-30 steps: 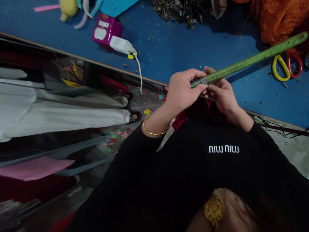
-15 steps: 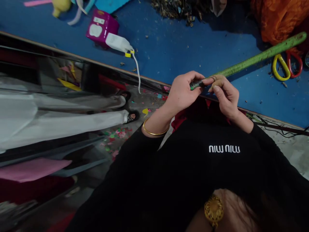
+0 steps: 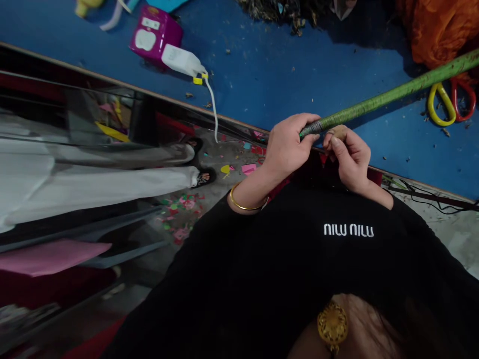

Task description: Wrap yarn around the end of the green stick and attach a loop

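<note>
A long green stick (image 3: 377, 100), ridged and speckled with dark marks, slants over the table's front edge up to the right side of the view. My left hand (image 3: 290, 142) is closed around its near end, where a dark wrapped stretch shows between thumb and fingers. Just right of that end, below the stick, my right hand (image 3: 351, 154) is held in a pinch, thumb against curled fingers, apart from the stick. Whatever it pinches, if anything, is too small to make out.
On the blue table (image 3: 254, 65) stand a purple box (image 3: 159, 35) and a white plug (image 3: 182, 60) with a cord hanging over the edge. Yellow and red scissors handles (image 3: 441, 104) lie near orange cloth (image 3: 436, 30). A person's white-trousered legs (image 3: 112, 182) are at left.
My right hand has come away from the stick, slightly downward, uncovering the wrapped near end. My left hand still grips that end and sits slightly further right.
</note>
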{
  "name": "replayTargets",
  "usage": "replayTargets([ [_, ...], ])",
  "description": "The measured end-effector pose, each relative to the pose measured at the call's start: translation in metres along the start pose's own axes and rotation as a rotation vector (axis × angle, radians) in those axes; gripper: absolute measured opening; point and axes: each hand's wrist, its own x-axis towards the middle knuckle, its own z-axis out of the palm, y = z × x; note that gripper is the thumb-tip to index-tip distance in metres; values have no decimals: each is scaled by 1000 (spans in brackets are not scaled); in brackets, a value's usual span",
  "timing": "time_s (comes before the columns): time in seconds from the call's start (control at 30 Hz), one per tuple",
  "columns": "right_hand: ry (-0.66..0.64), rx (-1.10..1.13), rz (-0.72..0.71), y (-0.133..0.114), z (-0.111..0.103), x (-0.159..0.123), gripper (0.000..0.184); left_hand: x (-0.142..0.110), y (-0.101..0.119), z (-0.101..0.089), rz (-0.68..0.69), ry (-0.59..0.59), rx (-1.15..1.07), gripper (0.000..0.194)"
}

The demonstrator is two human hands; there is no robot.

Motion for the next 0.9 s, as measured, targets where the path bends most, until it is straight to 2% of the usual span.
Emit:
replayTargets([
  [0.1,-69,-90,-112,1,-6,-1,35,2,0,-2,-9,-21,-5,29],
  [0.17,-90,-149,-138,1,-12,-1,35,4,0,-3,-12,-23,1,30],
  [0.3,-84,-191,-78,1,-21,-4,37,4,0,-4,-17,-33,16,32],
  [0.47,-165,-27,36,6,-19,-4,38,1,2,-2,-11,-23,23,32],
  [0.63,-75,-17,93,7,-12,-4,41,-2,1,3,7,-1,50,30],
  [0.9,-54,-194,-4,-1,-12,-13,43,-5,-5,10,5,37,31,29],
])
